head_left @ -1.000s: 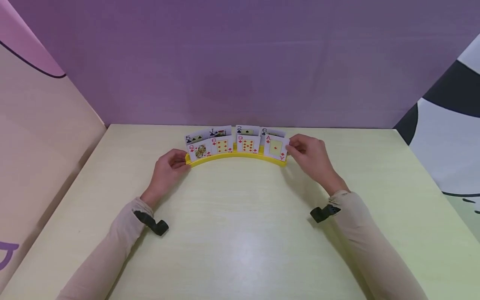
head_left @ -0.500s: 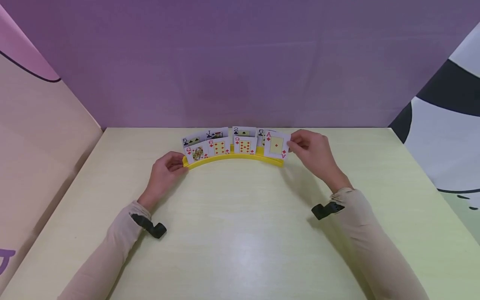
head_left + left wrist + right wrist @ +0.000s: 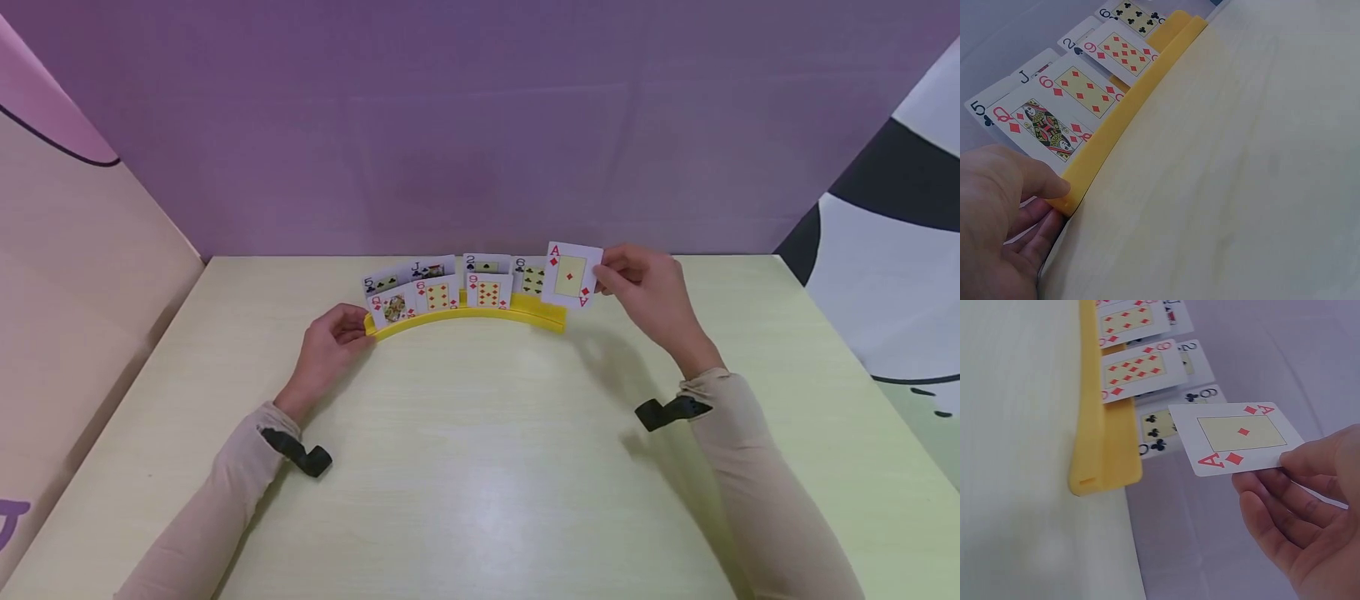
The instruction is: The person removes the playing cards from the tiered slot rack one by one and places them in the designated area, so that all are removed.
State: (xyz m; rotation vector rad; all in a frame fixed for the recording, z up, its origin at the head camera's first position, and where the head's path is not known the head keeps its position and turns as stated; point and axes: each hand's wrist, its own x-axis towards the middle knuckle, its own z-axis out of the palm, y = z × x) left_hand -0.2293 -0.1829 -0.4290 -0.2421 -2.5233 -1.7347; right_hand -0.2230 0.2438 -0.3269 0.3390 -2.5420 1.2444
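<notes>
A curved yellow card holder (image 3: 468, 313) stands near the table's back edge with playing cards in two rows. Its front row shows the queen of diamonds (image 3: 1047, 131), the six of diamonds (image 3: 1082, 90) and the nine of diamonds (image 3: 488, 292). Behind them are a five, a jack, a two and the six of clubs (image 3: 529, 275). My left hand (image 3: 330, 346) grips the holder's left end between thumb and fingers. Between thumb and fingers, my right hand (image 3: 652, 296) pinches the ace of diamonds (image 3: 1241, 437) by its edge, raised clear of the holder's right end.
The pale wooden table (image 3: 480, 450) spreads out in front of the holder. A purple backdrop (image 3: 480, 125) rises just behind the table's back edge. Each wrist wears a black strap with a small camera (image 3: 651, 414).
My right hand has lifted the ace of diamonds out of the holder's front row, up and to the right, uncovering the six of clubs. My left hand keeps its grip on the holder.
</notes>
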